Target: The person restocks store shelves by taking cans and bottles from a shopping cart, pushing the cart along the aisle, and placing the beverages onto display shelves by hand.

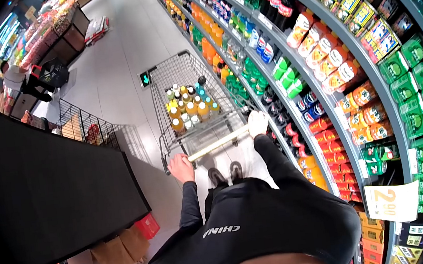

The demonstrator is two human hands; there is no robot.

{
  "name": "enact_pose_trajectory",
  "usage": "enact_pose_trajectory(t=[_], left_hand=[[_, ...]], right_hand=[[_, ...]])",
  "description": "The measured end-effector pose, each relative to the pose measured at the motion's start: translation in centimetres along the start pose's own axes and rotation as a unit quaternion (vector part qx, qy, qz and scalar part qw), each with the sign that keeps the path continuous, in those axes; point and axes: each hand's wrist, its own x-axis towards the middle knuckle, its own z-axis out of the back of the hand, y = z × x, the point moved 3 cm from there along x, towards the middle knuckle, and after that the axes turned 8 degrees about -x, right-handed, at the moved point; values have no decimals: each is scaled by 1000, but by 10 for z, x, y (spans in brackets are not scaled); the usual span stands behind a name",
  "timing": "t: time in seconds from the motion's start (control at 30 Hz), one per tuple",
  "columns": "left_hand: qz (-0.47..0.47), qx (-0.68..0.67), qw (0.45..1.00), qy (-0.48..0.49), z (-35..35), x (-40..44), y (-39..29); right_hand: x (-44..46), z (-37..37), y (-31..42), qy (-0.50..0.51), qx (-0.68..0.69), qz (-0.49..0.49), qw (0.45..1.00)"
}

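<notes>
A wire shopping cart [167, 75] stands in front of me. Its pale handle bar [220, 142] runs across just ahead of my body. My left hand [180, 167] is closed around the bar's left end. At the other end, close beside the shelves, my right hand [258, 123] is wrapped round the same bar. Several bottles [189, 108] with yellow-orange contents and pale or coloured caps stand together in the cart's basket, near the handle side. What my palms and fingertips touch underneath is hidden.
Drink shelves [272, 69] curve along the right, with a price sign [391, 201] sticking out. A black panel [67, 183], wire bin [87, 125] and cardboard box [114, 258] stand left. Farther off, a person [20, 80] is beside a black basket [53, 72]. Tiled floor [121, 33] runs ahead.
</notes>
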Motion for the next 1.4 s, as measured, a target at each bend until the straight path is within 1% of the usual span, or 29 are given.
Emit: enact_pose_trajectory(t=[0.03,0.07,0.1,0.23,0.27,0.3,0.4,0.5,0.57,0.67,0.73,0.9,0.93,1.17,1.27,1.4], left_hand=[[-3,-3,1000,-5,0,0,0],[-8,-13,1000,-6,0,0,1],[-7,-9,1000,-4,-3,-1,4],[-12,-11,1000,-3,-5,0,7],[-13,-11,1000,-5,-5,0,7],[-14,-10,1000,-6,-3,1,7],[-8,-25,1000,-3,-1,2,6],[-5,-43,999,3,0,3,6],[-9,-59,998,0,-2,4,9],[-22,-28,999,7,-3,7,6],[-17,-32,999,13,-5,7,4],[-29,-34,999,18,-12,17,-2],[-36,-35,999,0,-14,20,-5],[-30,-36,999,0,-29,38,-5],[-19,-32,999,29,-34,49,-8],[-24,-23,999,18,-47,63,-12]], right_hand=[[-1,-2,0,5,8,-5,1000],[0,-5,0,15,-12,7,1000],[-1,-5,0,2,-30,20,999],[3,-8,1,8,-8,-21,1000],[3,-6,1,-5,0,-20,1000],[5,0,3,-72,20,-8,997],[6,3,3,-54,79,-34,995],[7,4,4,-28,69,-43,996],[9,5,4,-38,64,-42,996],[15,2,2,-32,71,-39,996],[17,-1,1,-18,68,-40,997],[34,-7,0,-19,51,-42,998],[37,-7,0,-19,52,-40,998],[59,-18,1,-20,50,-35,998],[70,-26,2,-35,51,-44,997],[91,-33,0,-26,63,-43,997]])
